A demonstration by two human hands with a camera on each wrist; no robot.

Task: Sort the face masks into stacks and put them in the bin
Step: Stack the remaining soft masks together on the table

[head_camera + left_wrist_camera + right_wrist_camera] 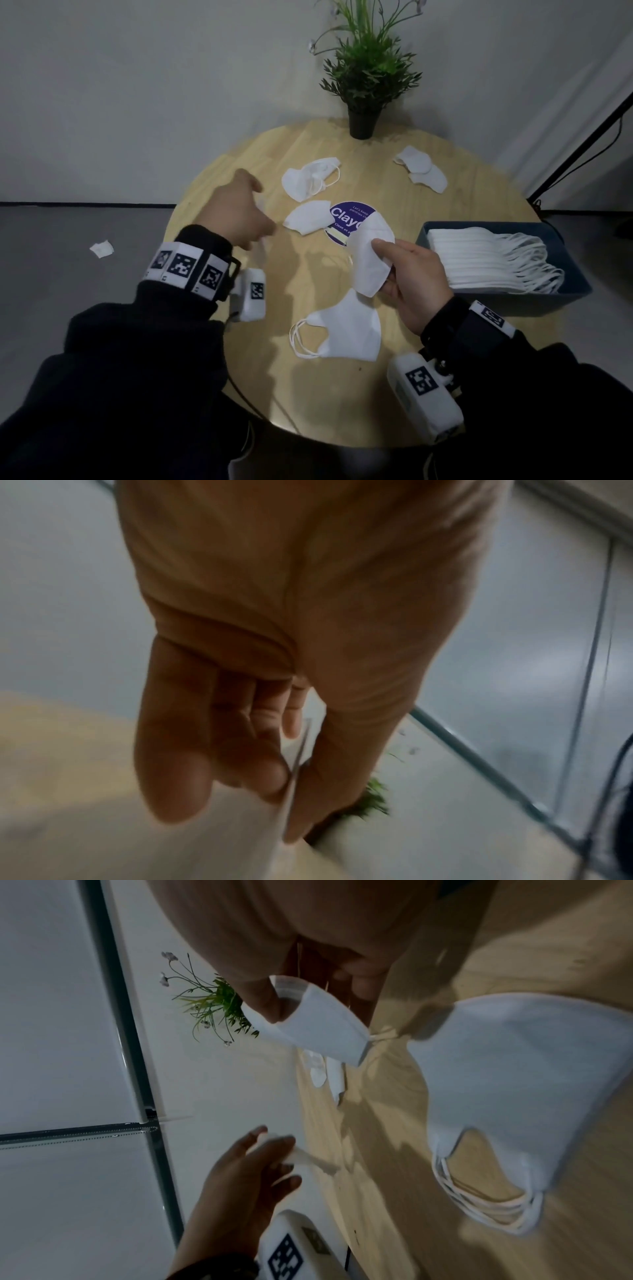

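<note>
My right hand [383, 270] pinches a folded white mask [371, 253] above the round wooden table [308, 404]; in the right wrist view my thumb lies on this mask [325, 1026]. My left hand [253, 219], blurred, hovers over the table's left part and pinches another white mask [240, 845] between fingers and thumb; the same mask [308, 1158] shows in the right wrist view. A small stack of masks [346, 329] with ear loops lies below my right hand. A single mask [308, 217] and two loose piles [310, 178] [421, 168] lie further back. A blue bin [579, 284] at the right holds a row of masks [479, 257].
A potted green plant [363, 116] stands at the table's far edge by the wall. A round purple sticker [346, 214] marks the table's centre. A white scrap [101, 248] lies on the grey floor at left. A black stand leg [582, 137] slants at the right.
</note>
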